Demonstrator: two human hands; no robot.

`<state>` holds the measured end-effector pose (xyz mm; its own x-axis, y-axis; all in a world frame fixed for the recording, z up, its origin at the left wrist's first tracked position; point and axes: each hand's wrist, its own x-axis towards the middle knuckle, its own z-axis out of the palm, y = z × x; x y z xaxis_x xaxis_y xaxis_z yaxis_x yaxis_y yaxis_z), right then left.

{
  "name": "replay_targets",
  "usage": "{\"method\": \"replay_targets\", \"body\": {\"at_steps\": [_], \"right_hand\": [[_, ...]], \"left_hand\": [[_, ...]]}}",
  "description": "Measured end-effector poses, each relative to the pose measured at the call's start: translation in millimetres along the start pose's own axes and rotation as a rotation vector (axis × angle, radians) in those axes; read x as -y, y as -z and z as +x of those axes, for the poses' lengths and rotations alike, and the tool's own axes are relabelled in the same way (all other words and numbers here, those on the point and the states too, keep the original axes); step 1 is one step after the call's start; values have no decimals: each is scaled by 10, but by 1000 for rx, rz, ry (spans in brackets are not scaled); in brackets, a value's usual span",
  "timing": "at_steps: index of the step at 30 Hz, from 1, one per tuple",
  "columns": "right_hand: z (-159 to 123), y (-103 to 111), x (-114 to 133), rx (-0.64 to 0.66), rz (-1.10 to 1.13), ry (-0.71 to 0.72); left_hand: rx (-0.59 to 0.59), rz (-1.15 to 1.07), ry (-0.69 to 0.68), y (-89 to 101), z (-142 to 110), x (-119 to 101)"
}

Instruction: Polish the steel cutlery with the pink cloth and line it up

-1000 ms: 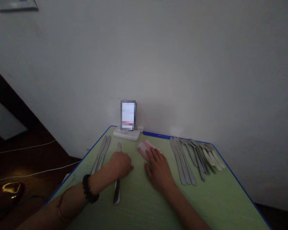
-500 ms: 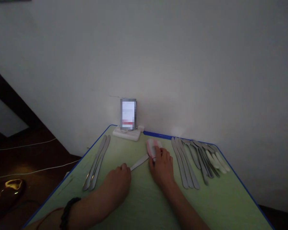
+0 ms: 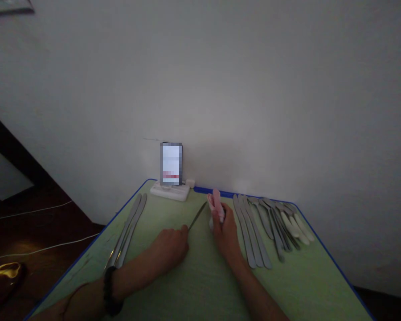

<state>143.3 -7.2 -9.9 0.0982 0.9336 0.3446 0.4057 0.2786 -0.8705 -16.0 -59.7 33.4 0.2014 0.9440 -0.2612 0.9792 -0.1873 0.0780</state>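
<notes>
Knife [image 3: 198,215] gripped in left hand [image 3: 172,245], cloth [image 3: 217,201] clasped in right hand [image 3: 227,234], two knives [image 3: 134,223] leftward, more cutlery [image 3: 278,245] rightward

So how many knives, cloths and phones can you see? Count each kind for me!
Knives: 6, counting the left pair and the held knife
Cloths: 1
Phones: 1
Total: 8

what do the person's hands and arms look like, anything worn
The left hand and right hand are ungloved, with no sleeves in view. A chunky black bracelet circles the left wrist, a thin reddish cord farther up.
</notes>
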Motion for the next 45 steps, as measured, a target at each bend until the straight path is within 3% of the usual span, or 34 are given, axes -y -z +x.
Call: {"method": "replay_targets", "body": {"at_steps": [3, 7, 15, 20, 25, 31, 40, 45], "right_hand": [[3, 29, 45, -18, 60, -79], [-6, 37, 75, -50, 48, -131], [-99, 15, 189, 163, 67, -64], [-78, -20, 179, 197, 112, -122], [-25, -32, 140, 179, 118, -145], [-20, -24, 169, 185, 100, -200], [-48, -20, 129, 138, 96, -139], [-56, 16, 158, 200, 196, -113]], "left_hand": [[0, -76, -25, -63, -1, -42], [-68, -341, -31, -194, -36, -84], [-114, -842, -137, -255, 15, -85], [-92, -1100, -151, -324, 93, -29], [-37, -1129, -164, -324, 89, -18], [-51, -1204, -170, -356, 87, -10], [-83, -1235, -135, -398, 121, -15], [-95, -1205, -158, -439, 143, -2]]}}
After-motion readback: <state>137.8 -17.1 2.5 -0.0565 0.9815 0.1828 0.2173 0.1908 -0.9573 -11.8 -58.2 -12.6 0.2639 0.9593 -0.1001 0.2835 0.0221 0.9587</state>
